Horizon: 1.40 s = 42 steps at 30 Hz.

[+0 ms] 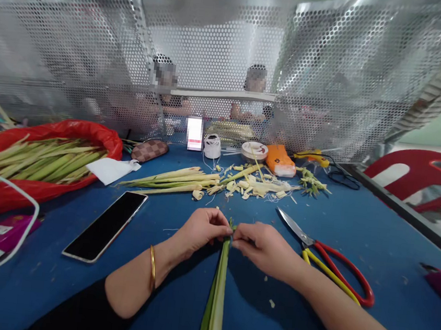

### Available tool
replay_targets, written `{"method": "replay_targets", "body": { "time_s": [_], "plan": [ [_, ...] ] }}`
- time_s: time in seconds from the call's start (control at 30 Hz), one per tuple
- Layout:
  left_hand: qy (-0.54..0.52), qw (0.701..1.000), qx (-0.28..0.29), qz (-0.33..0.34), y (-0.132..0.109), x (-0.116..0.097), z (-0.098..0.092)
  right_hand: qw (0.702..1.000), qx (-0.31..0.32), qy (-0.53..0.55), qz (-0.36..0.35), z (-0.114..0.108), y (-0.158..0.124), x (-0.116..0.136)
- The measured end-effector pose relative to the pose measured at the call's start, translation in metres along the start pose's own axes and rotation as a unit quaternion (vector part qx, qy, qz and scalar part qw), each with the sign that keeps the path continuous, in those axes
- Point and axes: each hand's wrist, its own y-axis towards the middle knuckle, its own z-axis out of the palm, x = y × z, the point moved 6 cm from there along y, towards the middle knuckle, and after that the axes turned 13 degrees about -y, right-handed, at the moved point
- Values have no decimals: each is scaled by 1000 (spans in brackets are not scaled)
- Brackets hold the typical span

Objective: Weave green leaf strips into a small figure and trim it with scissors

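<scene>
My left hand and my right hand meet over the blue table, both pinching the far end of a folded green leaf strip that runs back toward me. A gold bangle sits on my left wrist. Red and yellow handled scissors lie just right of my right hand. A black phone lies to the left of my left hand.
A red bag of green leaves lies at the left. Cut leaves and trimmings lie beyond my hands, with a string spool, tape roll and orange box. People sit behind a perforated metal screen. A red chair stands right.
</scene>
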Motion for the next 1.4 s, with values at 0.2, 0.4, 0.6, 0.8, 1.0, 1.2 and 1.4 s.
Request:
{"method": "replay_targets", "body": {
  "time_s": [0.2, 0.4, 0.6, 0.8, 1.0, 1.2, 1.4],
  "plan": [
    [-4, 1000, 3, -17, -3, 0, 1, 974, -46, 190, 112, 3, 3, -21],
    [48, 998, 22, 31, -1, -2, 3, 986, -38, 157, 40, 13, 10, -15],
    [286, 943, -17, 167, -7, -14, 6, 993, -42, 90, 61, 10, 8, -16],
    [488, 816, -30, 307, -18, -16, 23, 978, -55, 178, 98, 17, 12, -26],
    [473, 819, -39, 322, -18, -15, 21, 966, -65, 229, 98, 22, 13, -30],
    [450, 835, -45, 314, -21, -19, 22, 970, -90, 203, 102, 13, 12, -30],
    [424, 857, -67, 285, -18, -19, 18, 953, -94, 243, 155, 15, 12, -38]
  ]
}}
